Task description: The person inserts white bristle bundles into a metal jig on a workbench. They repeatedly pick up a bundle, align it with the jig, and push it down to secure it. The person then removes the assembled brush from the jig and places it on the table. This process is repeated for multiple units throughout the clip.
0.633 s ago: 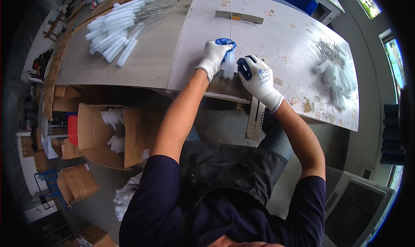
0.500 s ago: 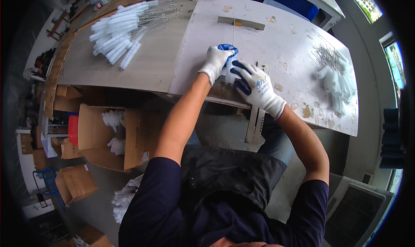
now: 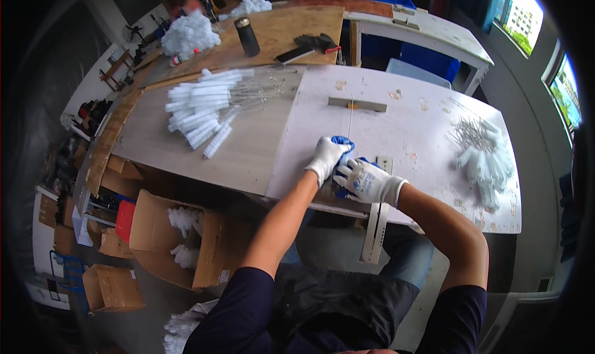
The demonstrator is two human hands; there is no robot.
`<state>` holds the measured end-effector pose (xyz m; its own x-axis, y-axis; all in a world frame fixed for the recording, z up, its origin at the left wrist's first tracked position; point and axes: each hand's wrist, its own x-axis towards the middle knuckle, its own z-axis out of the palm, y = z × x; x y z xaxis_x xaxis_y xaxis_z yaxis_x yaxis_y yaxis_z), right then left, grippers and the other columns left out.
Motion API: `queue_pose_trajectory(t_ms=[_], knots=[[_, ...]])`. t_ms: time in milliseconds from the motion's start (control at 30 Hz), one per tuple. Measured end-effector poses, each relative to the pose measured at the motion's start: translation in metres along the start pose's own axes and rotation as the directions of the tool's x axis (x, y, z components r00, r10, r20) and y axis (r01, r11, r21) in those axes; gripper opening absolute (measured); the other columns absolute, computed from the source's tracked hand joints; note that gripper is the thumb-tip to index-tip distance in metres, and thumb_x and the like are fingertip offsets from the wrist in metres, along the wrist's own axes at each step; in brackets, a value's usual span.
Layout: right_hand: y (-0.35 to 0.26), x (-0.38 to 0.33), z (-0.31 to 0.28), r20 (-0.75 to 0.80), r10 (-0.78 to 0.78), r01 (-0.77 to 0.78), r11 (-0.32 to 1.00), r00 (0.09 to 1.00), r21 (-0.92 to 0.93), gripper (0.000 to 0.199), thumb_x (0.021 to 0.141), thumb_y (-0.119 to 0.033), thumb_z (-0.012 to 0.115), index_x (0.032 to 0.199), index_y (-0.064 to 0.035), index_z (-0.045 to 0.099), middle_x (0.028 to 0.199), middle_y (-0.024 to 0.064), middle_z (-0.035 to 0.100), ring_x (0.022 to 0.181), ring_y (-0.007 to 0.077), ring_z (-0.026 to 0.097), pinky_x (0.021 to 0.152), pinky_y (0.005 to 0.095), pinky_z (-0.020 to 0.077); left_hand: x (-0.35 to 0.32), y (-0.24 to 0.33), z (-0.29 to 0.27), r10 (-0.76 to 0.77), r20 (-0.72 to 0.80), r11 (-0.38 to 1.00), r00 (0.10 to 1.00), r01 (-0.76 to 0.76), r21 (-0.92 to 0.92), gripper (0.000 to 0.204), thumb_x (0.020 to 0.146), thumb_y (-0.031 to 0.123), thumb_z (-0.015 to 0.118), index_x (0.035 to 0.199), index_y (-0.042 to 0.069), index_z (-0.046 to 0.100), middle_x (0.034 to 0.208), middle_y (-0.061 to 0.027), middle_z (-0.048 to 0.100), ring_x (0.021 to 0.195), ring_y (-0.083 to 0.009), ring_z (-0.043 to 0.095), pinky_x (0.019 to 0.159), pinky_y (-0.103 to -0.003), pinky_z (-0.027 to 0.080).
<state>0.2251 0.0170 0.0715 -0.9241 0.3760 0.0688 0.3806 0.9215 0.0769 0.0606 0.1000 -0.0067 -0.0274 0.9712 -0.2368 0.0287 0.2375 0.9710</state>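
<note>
Both hands worked close together at the near edge of the white, paint-stained work surface (image 3: pixel 396 137). We recorded the left hand (image 3: pixel 326 159), in a white knit glove with a blue coated palm, curled with its fingers closed over the lower end of a thin straight metal wire (image 3: pixel 349 120). The wire ran away from us across the surface to a small flat grey metal bar (image 3: pixel 357 104) lying crosswise farther back. We recorded the right hand (image 3: pixel 365 180), in a matching glove, lying just beside the left hand and touching it, fingers bent and pressed against the same spot; whether it gripped anything of its own we could not tell, since the left hand covered the contact point.

A flat metal strip with holes (image 3: pixel 377 221) projected from the near edge of the surface, just beside the right hand, and hung toward the floor.

To the left, on a pale wooden board (image 3: pixel 186 162), lay a pile of white bristle tube brushes with twisted wire handles (image 3: pixel 201 109). To the right, well apart from the hands, lay a second heap of similar white brushes (image 3: pixel 486 152). Below the surface on the left stood an open brown cardboard box (image 3: pixel 180 242) containing more white brushes. Behind the board stood a dark cylindrical flask (image 3: pixel 248 36).
</note>
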Motion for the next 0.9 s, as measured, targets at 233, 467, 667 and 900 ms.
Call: queue_pose_trajectory(t_ms=[233,467,667,900], knots=[[-0.008,0.005,-0.001,-0.025,-0.034,0.032,0.996,0.999,-0.089,0.024,0.094,-0.033,0.060,0.098,-0.0103,0.066,0.105,0.0097,0.064,0.097,0.0272,0.062,0.080,0.0405,0.0515,-0.029,0.031,0.002,-0.027,0.014,1.000,1.000,0.027,0.015,0.023,0.081,0.005,0.080,0.099,-0.004,0.070,0.092,-0.0128,0.073,0.074,-0.0204,0.070,0.064,-0.036,0.057],[-0.018,0.006,0.008,-0.045,0.039,-0.041,0.998,0.998,-0.052,0.022,0.091,-0.031,0.061,0.089,-0.0103,0.069,0.086,0.0079,0.070,0.081,0.0269,0.069,0.076,0.0409,0.0517,-0.038,0.052,0.025,0.029,0.240,0.928,0.970,-0.116,0.355,0.030,0.083,0.017,0.079,0.107,0.000,0.072,0.095,-0.0095,0.074,0.077,-0.0166,0.069,0.069,-0.032,0.057],[-0.039,0.009,-0.012,0.240,0.277,-0.265,0.961,0.931,-0.081,0.022,0.089,-0.027,0.060,0.092,-0.0100,0.072,0.085,0.0099,0.072,0.077,0.0284,0.072,0.066,0.0430,0.0533,-0.077,0.039,-0.001,0.137,-0.050,0.973,0.989,-0.144,-0.180,0.017,0.096,0.007,0.062,0.109,0.003,0.072,0.089,-0.0035,0.071,0.073,-0.0116,0.066,0.063,-0.025,0.053],[-0.080,0.031,-0.046,0.323,0.503,-0.509,0.858,0.801,-0.072,0.025,0.091,-0.023,0.058,0.098,-0.0048,0.073,0.092,0.0137,0.075,0.086,0.0297,0.075,0.071,0.0426,0.0573,-0.194,-0.066,-0.031,0.137,-0.342,0.935,0.930,-0.235,-0.265,0.017,0.099,0.005,0.059,0.109,0.000,0.071,0.092,-0.0049,0.073,0.076,-0.0113,0.068,0.068,-0.027,0.056]])
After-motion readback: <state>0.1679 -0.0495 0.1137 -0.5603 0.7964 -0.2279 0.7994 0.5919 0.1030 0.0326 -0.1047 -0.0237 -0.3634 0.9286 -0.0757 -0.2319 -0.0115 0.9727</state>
